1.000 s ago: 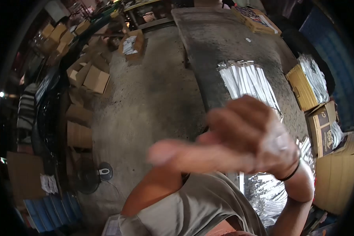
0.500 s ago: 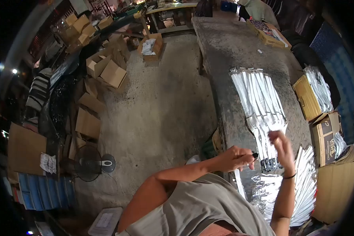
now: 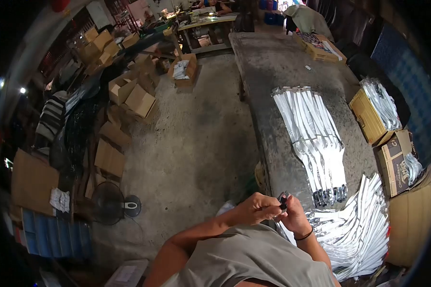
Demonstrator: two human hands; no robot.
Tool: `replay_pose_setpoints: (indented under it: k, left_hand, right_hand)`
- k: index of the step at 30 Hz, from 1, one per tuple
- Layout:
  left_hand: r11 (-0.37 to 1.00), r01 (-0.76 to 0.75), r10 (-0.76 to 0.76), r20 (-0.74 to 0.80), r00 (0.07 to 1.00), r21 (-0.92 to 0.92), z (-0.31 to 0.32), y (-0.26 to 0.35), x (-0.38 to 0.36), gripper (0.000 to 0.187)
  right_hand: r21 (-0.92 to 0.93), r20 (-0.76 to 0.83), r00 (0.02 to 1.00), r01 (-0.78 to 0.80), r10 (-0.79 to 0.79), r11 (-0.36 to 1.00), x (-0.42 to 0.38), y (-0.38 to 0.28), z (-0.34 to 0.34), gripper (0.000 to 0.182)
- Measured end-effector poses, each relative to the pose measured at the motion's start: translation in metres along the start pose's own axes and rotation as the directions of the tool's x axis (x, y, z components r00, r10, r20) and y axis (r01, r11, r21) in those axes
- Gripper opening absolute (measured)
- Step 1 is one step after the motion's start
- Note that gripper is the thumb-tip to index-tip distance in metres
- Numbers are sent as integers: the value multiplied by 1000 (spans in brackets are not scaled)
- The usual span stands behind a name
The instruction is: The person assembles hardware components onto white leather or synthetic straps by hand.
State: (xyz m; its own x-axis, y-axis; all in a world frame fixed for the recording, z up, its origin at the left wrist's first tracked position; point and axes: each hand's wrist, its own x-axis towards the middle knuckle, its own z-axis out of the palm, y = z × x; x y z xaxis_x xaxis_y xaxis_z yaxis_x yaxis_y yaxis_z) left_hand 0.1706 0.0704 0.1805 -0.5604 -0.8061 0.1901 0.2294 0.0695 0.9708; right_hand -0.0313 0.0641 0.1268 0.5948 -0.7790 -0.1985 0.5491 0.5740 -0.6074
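My left hand (image 3: 260, 209) and my right hand (image 3: 295, 218) meet in front of my body, fingers pinched together. Between them is a small black piece (image 3: 283, 201), mostly covered by the fingertips. A white strip (image 3: 287, 233) shows just under the right hand. Right of the hands, on the dark table (image 3: 268, 119), a fanned row of shiny white strips (image 3: 316, 138) with black ends lies side by side. A looser pile of white strips (image 3: 361, 234) spreads beside my right forearm, which wears a dark wristband.
Boxes holding bagged strips (image 3: 376, 115) and a printed carton (image 3: 398, 165) line the table's right side. A flat box (image 3: 321, 48) lies at the far end. Left on the floor stand a fan (image 3: 107, 203) and several open cartons (image 3: 138, 100). A person (image 3: 218, 5) is in the background.
My right hand has come from over the strips to meet the left, and both now grip the black piece. The left hand has shifted left and slightly down. The view has tilted up a little.
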Motion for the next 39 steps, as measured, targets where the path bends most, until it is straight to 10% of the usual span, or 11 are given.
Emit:
replay_pose_setpoints:
  k: [18, 29, 39]
  left_hand:
    - [999, -32, 32, -10, 999, 11, 5, 5, -13, 20]
    - [987, 2, -15, -78, 997, -162, 0, -5, -20, 18]
    - [998, -15, 19, -63, 998, 65, -2, 4, -14, 18]
  right_hand:
    - [-664, -83, 880, 302, -468, 684, -7, -20, 55, 20]
    - [-929, 348, 742, 353, -573, -109, 0, -30, 79, 12]
    - [-946, 279, 763, 324, -583, -27, -3, -31, 86, 14]
